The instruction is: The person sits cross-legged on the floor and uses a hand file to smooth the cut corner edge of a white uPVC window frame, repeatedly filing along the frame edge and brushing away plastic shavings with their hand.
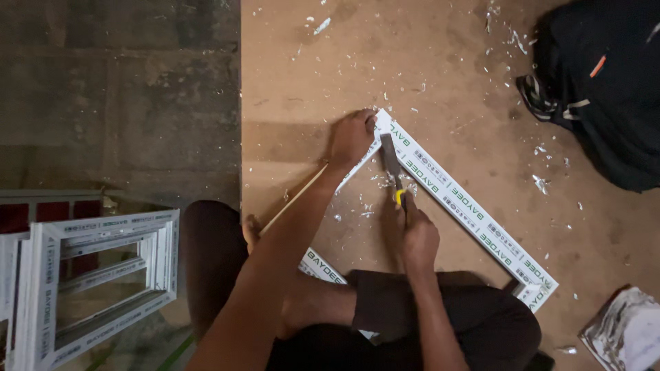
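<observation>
A white plastic window frame (474, 218) with green printing lies on a brown board, one corner pointing away from me. My left hand (352, 136) presses down on that far corner. My right hand (416, 237) grips the yellow-and-black handle of a chisel (393, 165). Its flat metal blade points up along the inside of the frame's corner. White shavings lie around the blade. My legs in dark trousers sit over the near part of the frame.
The brown board (440, 89) ends at a straight left edge, with grey concrete floor (117, 96) beyond. Finished white frames (96, 275) stack at the lower left. A dark bag (605, 89) lies at the upper right, and crumpled white wrapping (625, 333) at the lower right.
</observation>
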Demonstrator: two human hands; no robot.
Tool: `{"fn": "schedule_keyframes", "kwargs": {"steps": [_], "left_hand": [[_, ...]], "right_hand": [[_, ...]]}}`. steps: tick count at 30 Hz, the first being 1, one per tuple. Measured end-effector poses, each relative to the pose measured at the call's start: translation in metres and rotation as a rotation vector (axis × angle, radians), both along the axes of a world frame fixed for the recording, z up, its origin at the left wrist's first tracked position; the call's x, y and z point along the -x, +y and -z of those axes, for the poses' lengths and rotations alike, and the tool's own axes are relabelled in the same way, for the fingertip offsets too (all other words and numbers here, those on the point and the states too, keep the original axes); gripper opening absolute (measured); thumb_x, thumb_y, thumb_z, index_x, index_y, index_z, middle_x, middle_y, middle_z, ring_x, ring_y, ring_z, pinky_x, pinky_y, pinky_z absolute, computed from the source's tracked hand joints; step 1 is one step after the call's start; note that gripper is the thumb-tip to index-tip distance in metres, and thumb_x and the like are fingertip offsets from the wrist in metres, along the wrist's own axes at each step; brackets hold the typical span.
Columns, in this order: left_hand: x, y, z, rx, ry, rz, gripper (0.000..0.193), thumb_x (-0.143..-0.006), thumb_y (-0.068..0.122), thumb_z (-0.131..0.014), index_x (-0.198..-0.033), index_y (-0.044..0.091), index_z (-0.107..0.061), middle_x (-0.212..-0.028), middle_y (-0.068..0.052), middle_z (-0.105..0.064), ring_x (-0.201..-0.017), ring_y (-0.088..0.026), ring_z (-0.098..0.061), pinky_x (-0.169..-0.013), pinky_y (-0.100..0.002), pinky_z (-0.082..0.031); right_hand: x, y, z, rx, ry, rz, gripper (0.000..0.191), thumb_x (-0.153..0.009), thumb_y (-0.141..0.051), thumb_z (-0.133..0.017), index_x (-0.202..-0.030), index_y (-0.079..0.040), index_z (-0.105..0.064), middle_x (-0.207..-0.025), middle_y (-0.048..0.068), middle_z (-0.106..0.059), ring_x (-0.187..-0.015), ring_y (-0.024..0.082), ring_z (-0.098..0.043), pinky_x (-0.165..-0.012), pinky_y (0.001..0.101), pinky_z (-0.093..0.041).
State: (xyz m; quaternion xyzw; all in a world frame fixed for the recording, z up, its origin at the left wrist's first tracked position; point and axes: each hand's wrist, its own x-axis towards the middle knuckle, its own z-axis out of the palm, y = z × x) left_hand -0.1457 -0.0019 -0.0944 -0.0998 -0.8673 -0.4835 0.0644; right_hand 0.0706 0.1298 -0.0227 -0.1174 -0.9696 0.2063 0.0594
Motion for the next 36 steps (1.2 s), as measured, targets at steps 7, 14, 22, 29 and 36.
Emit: {"fn": "schedule_keyframes", "kwargs": {"steps": [7,14,22,29,36], "left_hand": [[0.0,0.0,0.003,0.0,-0.04,-0.006,0.022,-0.098,0.02,-0.06,-0.11,0.007,-0.073,-0.102,-0.018,-0.075,-0.097,-0.038,-0.07,-0.088,-0.047,-0.055],[-0.001,-0.002,-0.002,-0.002,-0.057,0.013,0.023,-0.098,0.019,-0.059,-0.112,0.007,-0.073,-0.103,-0.019,-0.074,-0.097,-0.038,-0.071,-0.089,-0.046,-0.055],[0.0,0.0,0.001,-0.005,-0.042,0.006,0.024,-0.098,0.019,-0.059,-0.113,0.006,-0.073,-0.106,-0.019,-0.075,-0.1,-0.038,-0.07,-0.091,-0.046,-0.055],[-0.002,-0.002,-0.003,0.001,-0.075,0.017,0.026,-0.099,0.019,-0.058,-0.114,0.005,-0.073,-0.106,-0.019,-0.074,-0.1,-0.038,-0.07,-0.091,-0.046,-0.054],[-0.003,-0.003,-0.008,0.027,-0.037,-0.002,0.025,-0.096,0.015,-0.058,-0.114,0.006,-0.073,-0.106,-0.019,-0.074,-0.1,-0.038,-0.071,-0.093,-0.046,-0.054]], "right_hand": [[0.005,-0.005,0.005,-0.005,0.059,0.004,0.04,-0.1,-0.023,-0.062,-0.136,-0.007,-0.068,-0.077,0.022,-0.068,-0.066,0.039,-0.066,-0.059,0.0497,-0.05],[0.004,-0.009,-0.007,0.07,0.025,0.031,0.039,-0.1,-0.025,-0.061,-0.134,-0.007,-0.069,-0.08,0.025,-0.068,-0.068,0.042,-0.066,-0.06,0.0507,-0.051],[0.009,-0.017,-0.012,0.113,0.065,0.021,0.039,-0.102,-0.024,-0.061,-0.135,-0.003,-0.067,-0.084,0.026,-0.069,-0.071,0.043,-0.066,-0.061,0.0511,-0.051],[0.014,-0.019,-0.02,0.106,-0.019,0.059,0.042,-0.1,-0.024,-0.06,-0.138,-0.007,-0.066,-0.075,0.026,-0.066,-0.065,0.042,-0.065,-0.06,0.0506,-0.05],[0.017,-0.02,-0.012,0.1,0.001,0.086,0.04,-0.101,-0.026,-0.061,-0.137,-0.01,-0.067,-0.076,0.025,-0.066,-0.065,0.041,-0.065,-0.059,0.0503,-0.05]]}}
